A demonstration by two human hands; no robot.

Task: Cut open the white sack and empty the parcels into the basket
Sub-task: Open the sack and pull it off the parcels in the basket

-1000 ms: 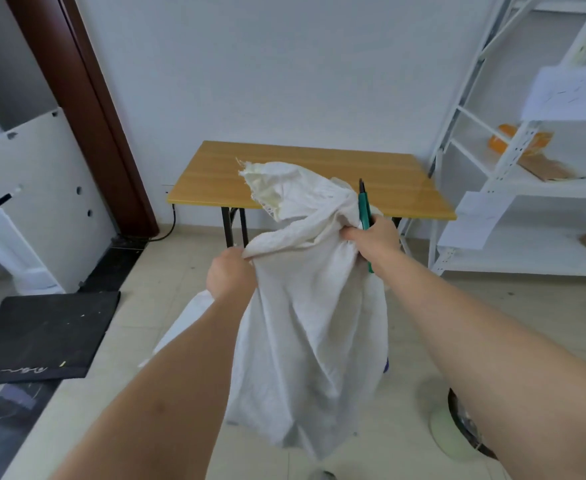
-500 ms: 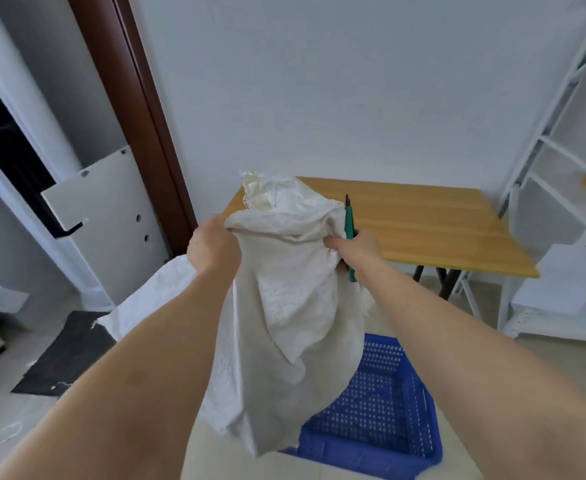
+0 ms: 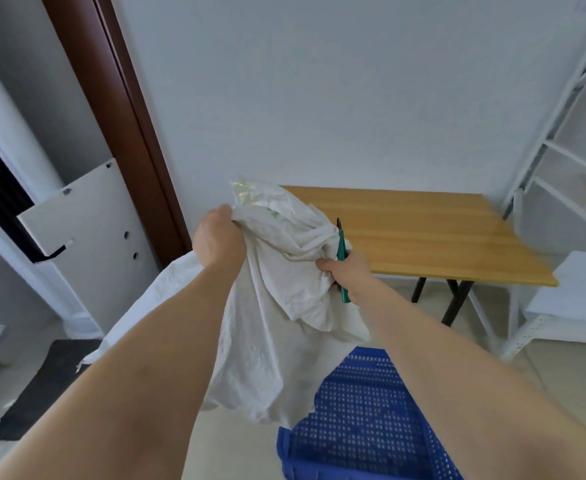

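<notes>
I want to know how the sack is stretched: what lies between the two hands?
Head view: only bunched white sack cloth spans from left hand to right hand, which also grips green scissors.

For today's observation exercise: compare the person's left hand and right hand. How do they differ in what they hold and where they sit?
1. The left hand grips only the white sack; the right hand grips sack cloth together with a green-handled tool.
2. The left hand sits higher, near the sack's top corner; the right hand sits lower, in front of the wooden table.

Shared: both have fingers curled into the cloth, holding the sack up beside the blue basket.
</notes>
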